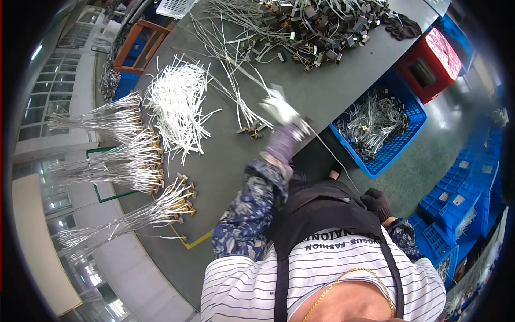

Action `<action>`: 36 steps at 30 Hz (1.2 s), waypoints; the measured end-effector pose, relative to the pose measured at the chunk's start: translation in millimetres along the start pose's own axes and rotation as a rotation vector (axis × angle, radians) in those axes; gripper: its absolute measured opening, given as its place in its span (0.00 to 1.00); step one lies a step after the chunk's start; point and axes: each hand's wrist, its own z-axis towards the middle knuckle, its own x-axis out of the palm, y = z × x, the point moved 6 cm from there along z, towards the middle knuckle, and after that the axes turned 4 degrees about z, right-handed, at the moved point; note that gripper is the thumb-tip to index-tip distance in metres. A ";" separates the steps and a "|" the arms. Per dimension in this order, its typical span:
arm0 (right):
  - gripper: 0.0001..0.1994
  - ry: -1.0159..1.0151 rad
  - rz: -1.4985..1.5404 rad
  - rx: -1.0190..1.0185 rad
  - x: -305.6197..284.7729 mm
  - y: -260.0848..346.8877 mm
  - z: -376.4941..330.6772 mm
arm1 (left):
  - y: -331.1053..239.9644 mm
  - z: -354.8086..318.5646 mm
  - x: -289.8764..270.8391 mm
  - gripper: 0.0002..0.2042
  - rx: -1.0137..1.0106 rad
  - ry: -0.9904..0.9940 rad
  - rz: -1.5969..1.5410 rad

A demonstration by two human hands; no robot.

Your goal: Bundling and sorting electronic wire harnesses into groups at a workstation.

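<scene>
My left hand (286,134), in a purplish glove, is over the table edge, its fingers smeared by motion. Something white and blurred (280,107) shows at its fingers; its kind is unclear. A thin pale wire (336,156) runs down from this hand toward my right hand (377,202). That hand, in a dark glove, is low beside my apron, its fingers curled at the wire's lower end. Just left of my left hand, a few wired parts with small dark blocks (251,130) lie on the grey table (225,177).
A heap of wired dark blocks (316,29) covers the far table. White tubes (179,102) are piled at left, beside bundled wires (131,172). A blue crate (374,170) of wired parts stands right of the table, near a red stool (437,67). More blue crates (456,198) stand farther right.
</scene>
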 end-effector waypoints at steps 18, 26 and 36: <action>0.29 -0.197 -0.825 -0.907 169.5 422.0 148.7 | -101.2 27.0 -159.4 0.11 0.046 -0.362 0.970; 0.17 -0.159 -0.932 -0.688 149.9 407.8 193.0 | -72.3 11.0 -92.3 0.11 -0.091 -0.183 0.018; 0.08 0.104 -0.367 -0.702 81.8 175.2 51.8 | -0.4 33.5 7.0 0.12 0.071 -0.038 -0.297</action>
